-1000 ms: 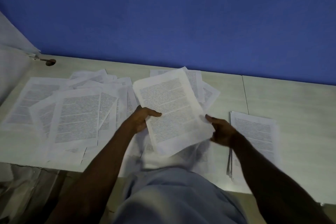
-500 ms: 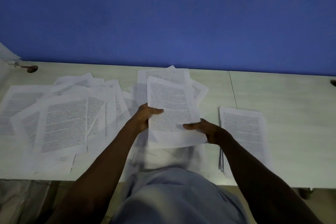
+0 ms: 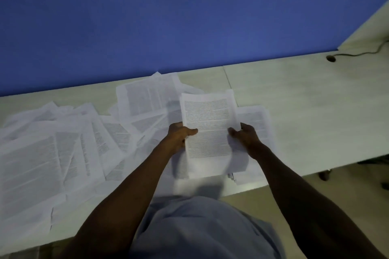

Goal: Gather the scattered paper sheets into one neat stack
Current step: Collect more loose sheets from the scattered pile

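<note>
Risk: the held sheet is limp and gripped only at its side edges, so it may sag or buckle on the way down and land askew on the stack; judging by the blur at its lower edge, it is in motion
Risk, second: a sleeve or forearm dragged low could shift the loose sheets at centre and left of frame and scatter them further
Left hand: centre of frame, thumb on top of the sheet's left edge, fingers curled under, gripping it
Right hand: just right of centre, fingers curled round the sheet's right edge, holding it; how firm the pinch is I cannot tell
Arms: both reach forward from the bottom of frame, converging on the sheet, elbows low
Sheet: raised over the table, tilted toward the camera, overlapping the stack's left side in view
Stack: right of centre, partly hidden behind the right hand
Progress: many sheets are ungathered, so the task looks far from done
</note>
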Tool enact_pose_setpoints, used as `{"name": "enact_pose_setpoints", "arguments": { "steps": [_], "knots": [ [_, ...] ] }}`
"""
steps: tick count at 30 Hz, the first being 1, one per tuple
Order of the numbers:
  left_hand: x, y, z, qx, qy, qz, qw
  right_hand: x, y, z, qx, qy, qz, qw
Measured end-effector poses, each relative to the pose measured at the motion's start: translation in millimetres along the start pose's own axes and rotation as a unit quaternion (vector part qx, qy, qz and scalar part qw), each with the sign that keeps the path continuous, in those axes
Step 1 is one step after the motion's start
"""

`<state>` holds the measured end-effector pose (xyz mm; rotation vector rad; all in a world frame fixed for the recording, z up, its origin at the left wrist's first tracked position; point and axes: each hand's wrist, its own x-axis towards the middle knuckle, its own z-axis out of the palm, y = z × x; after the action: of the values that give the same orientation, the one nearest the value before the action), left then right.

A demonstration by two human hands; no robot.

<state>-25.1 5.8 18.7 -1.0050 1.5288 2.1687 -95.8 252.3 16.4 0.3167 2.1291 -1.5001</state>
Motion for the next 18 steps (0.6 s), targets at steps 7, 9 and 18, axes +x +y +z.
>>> {"name": "enact_pose_setpoints", "arguments": {
  "steps": [7,9,18],
  "knots": [
    [21,-23,102,0.201,-0.002,-0.017,0.979,-2,33,-82,-0.18,0.195,-0.002,0.964],
    [25,-29,122,0.239,0.002,-0.004,0.971,1,37,-95,-0.181,0.205,0.016,0.962],
    [33,-38,132,0.389,0.083,0.044,0.916,11,42,-96,-0.262,0.279,-0.035,0.923]
  ]
}}
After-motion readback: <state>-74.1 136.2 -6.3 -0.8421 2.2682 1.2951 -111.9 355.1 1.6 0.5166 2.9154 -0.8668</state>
